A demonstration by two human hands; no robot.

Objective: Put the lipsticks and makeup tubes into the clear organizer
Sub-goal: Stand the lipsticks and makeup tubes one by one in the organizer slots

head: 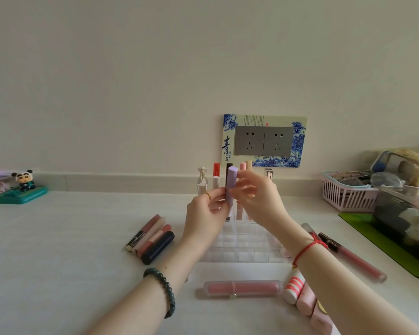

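Left hand (203, 215) and right hand (258, 201) clamp fingers (246, 188) on the purple tube (230, 187), seemingly just above the clear organizer (240, 258) rim.

One head-worn view here, looking forward and slightly down across the white table (58, 238) to the far wall (131, 93), sitting close above the table's near edge.

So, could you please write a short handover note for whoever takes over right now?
The left hand and right hand both pinch the purple tube, upright above the organizer.
Done: the back-row tubes stand in it.
To do: this one, the four tubes lying to its left, the long pink tube to its right, the pink case and striped tube in front.
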